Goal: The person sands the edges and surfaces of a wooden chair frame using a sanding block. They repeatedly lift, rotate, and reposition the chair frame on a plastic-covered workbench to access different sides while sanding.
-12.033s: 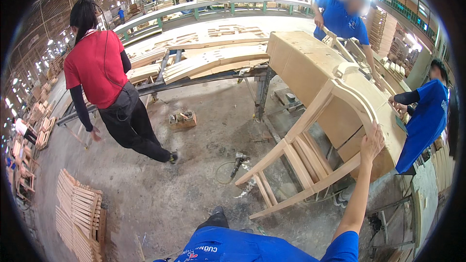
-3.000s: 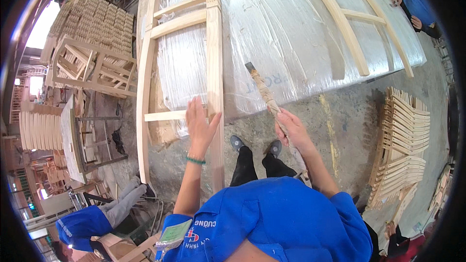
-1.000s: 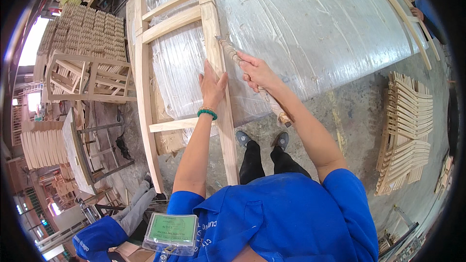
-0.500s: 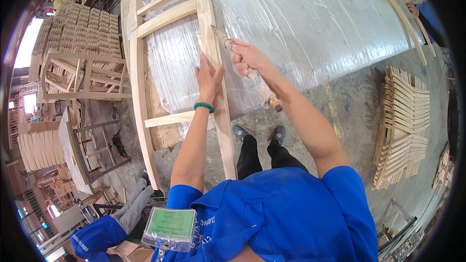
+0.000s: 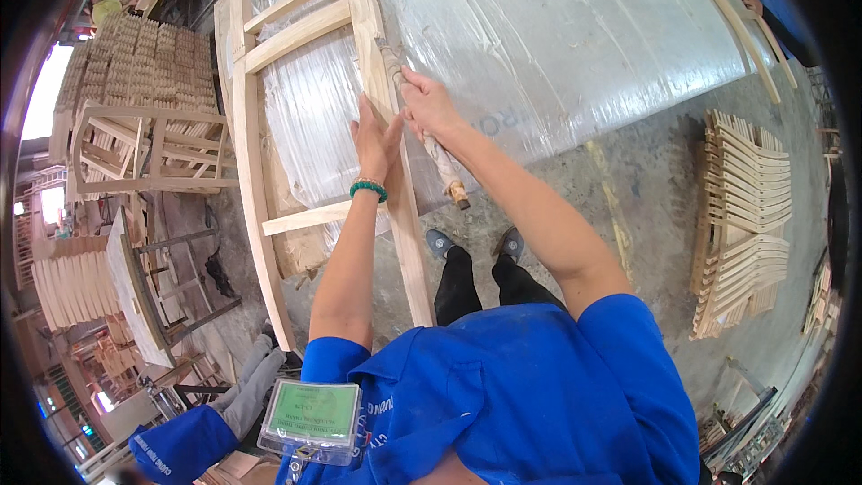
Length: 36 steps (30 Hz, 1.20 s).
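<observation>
A pale wooden frame [image 5: 405, 233], two long posts joined by several crosspieces, lies on a plastic-covered work table [image 5: 557, 45]. My left hand [image 5: 375, 145] rests on its right post, fingers stretched out and thumb apart. A green beaded bracelet [image 5: 368, 187] circles that wrist. Just right of the post, my right hand [image 5: 429, 108] is wrapped round a slim tape-wrapped tool [image 5: 444, 169] with a brass-coloured lower end. The tool's dark upper tip meets or nearly meets the right post, above my left hand. Its exact kind I cannot make out.
Curved wooden parts are stacked on the floor at right [image 5: 741, 224]. Stacked slats [image 5: 135, 81] and another wooden frame [image 5: 153, 148] stand at left. A person in a blue shirt [image 5: 184, 440] is at lower left; another person's hand [image 5: 751, 4] is at far upper right.
My right hand and the tool have moved left and slightly up, and the tool now lies closer along the right post. My left hand stays on the post. The whole view has shifted slightly.
</observation>
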Tool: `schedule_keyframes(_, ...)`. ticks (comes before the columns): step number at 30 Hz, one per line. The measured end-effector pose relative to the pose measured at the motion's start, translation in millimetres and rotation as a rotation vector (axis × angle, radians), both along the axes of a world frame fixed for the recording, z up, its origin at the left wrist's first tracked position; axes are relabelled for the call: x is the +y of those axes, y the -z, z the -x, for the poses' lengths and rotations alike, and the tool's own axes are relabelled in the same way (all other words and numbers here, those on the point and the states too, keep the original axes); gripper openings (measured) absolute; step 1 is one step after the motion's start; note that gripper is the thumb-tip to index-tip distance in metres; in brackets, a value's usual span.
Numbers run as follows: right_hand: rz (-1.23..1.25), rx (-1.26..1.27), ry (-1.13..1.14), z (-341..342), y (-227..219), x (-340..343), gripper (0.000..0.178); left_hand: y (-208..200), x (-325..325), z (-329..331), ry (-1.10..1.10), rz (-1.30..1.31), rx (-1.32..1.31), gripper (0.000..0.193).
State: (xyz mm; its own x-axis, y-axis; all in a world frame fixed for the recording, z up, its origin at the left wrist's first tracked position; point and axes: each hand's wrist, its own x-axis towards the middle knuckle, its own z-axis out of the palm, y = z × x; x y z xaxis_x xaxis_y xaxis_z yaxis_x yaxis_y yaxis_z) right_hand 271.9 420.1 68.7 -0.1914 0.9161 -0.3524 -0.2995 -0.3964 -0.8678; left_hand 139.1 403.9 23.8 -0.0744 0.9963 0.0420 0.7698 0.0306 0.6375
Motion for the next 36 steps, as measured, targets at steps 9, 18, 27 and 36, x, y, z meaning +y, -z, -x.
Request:
schedule_keyframes(9,0.077,0.005,-0.023,-14.9,-7.1,-3.4,0.050,2.7,-4.1,8.3,0.000,-0.020,0.002,0.082)
schedule_keyframes(18,-0.134,-0.301,-0.115,-21.0,0.4,9.9,0.051,4.2,-2.8,7.2,0.017,-0.038,-0.014,0.082)
schedule_keyframes(27,0.049,-0.021,-0.145,-32.7,-10.9,27.4,0.056,5.8,-2.6,4.5,0.008,-0.028,-0.010,0.084)
schedule_keyframes(36,0.050,0.038,-0.006,-1.7,2.8,16.0,0.049,7.7,-7.6,13.6,-0.034,0.014,0.012,0.083)
